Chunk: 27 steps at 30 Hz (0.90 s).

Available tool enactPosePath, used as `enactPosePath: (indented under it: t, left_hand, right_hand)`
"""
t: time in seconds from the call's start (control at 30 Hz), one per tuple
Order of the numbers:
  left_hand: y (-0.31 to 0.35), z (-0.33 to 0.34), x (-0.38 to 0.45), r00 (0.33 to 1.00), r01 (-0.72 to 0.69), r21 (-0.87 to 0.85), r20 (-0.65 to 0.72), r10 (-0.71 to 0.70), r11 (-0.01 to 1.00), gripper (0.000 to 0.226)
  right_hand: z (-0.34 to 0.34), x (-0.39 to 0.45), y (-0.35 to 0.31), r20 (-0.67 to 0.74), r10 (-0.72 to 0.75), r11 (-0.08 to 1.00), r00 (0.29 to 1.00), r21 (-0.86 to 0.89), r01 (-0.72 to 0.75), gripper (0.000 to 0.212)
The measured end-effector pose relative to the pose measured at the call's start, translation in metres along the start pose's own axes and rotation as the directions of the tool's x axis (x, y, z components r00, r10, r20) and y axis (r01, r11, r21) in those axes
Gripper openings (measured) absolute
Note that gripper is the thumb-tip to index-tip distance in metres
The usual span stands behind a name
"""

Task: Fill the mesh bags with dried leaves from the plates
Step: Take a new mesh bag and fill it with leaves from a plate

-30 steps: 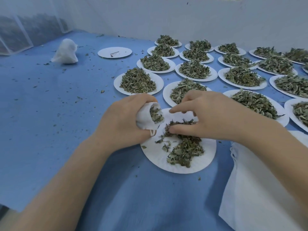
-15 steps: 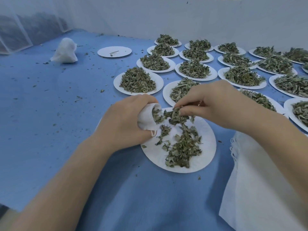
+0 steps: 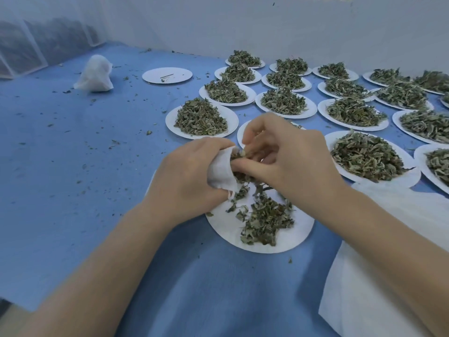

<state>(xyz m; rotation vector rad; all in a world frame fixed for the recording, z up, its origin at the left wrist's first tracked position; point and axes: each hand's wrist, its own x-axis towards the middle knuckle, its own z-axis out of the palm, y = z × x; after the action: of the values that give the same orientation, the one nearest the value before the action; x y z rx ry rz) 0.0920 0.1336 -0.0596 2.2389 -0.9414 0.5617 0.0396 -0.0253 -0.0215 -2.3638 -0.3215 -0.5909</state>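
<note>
My left hand (image 3: 187, 176) grips a small white mesh bag (image 3: 220, 170), its mouth turned to the right. My right hand (image 3: 281, 161) pinches a clump of dried leaves and its fingertips are at the bag's mouth. Both hands hover over the near white paper plate (image 3: 291, 237), which holds a loose pile of dried leaves (image 3: 264, 220) in its middle. The inside of the bag is mostly hidden by my fingers.
Several paper plates heaped with dried leaves (image 3: 200, 117) fill the blue table to the back and right. An almost bare plate (image 3: 167, 75) and a filled white bag (image 3: 94, 74) sit far left. A white cloth (image 3: 379, 276) lies at the right front. Leaf crumbs dot the table.
My right hand lifted a pinch of leaves off the near plate and carried it left and up to the bag's mouth. The left hand kept holding the bag.
</note>
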Motion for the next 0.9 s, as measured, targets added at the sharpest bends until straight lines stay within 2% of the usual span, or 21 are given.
enactPosePath:
  t: [0.03,0.1,0.17,0.23,0.4,0.47,0.63,0.7,0.77,0.83,0.9]
  left_hand:
    - [0.001,0.0,0.0,1.0,0.001,-0.006,-0.018,-0.001,1.0,0.052]
    - [0.004,0.0,0.0,0.999,0.006,-0.014,-0.047,-0.006,1.0,0.052]
    - [0.005,0.0,0.001,0.998,0.027,-0.018,-0.063,-0.029,0.999,0.051]
    - [0.004,0.0,0.002,0.996,0.054,-0.026,-0.073,-0.056,0.998,0.05]
    - [0.001,-0.001,0.002,0.995,0.075,-0.026,-0.059,-0.076,0.997,0.052]
    - [0.001,0.0,0.002,0.998,0.049,-0.02,-0.05,-0.05,0.999,0.052]
    - [0.003,0.003,0.002,1.0,0.011,0.005,-0.013,-0.011,1.0,0.059]
    - [0.006,0.004,0.002,1.0,-0.014,0.001,-0.02,0.014,1.0,0.05]
    - [0.011,0.004,0.003,0.998,-0.055,-0.006,-0.037,0.055,0.998,0.045]
    - [0.013,0.004,0.003,0.994,-0.098,-0.019,-0.048,0.097,0.995,0.049]
    - [0.014,0.004,0.002,0.992,-0.113,-0.01,-0.052,0.113,0.993,0.047]
  right_hand:
    - [0.002,0.0,0.001,-0.035,0.033,0.998,0.999,0.056,-0.031,0.022]
    - [0.004,0.0,0.001,-0.041,0.033,0.996,0.999,0.087,-0.03,0.014]
    - [0.002,0.0,0.0,0.006,-0.045,0.999,0.999,0.002,0.045,0.007]
    - [-0.001,0.0,0.001,0.067,-0.142,0.986,0.988,-0.074,0.147,0.014]
    - [-0.012,0.003,0.007,0.305,-0.235,0.953,0.923,-0.115,0.281,0.034]
    - [-0.015,0.006,0.01,0.285,-0.287,0.934,0.915,-0.127,0.333,0.03]
    - [-0.011,0.005,0.006,0.109,-0.356,0.922,0.928,-0.122,0.368,0.017]
    - [-0.004,0.003,0.005,0.075,-0.407,0.895,0.91,-0.168,0.414,0.011]
    - [0.005,0.002,0.002,0.048,-0.447,0.878,0.893,-0.168,0.448,0.016]
    - [0.011,0.001,-0.001,0.055,-0.458,0.88,0.887,-0.114,0.461,0.023]
    - [0.013,0.0,-0.001,0.153,-0.421,0.896,0.894,-0.084,0.436,0.023]
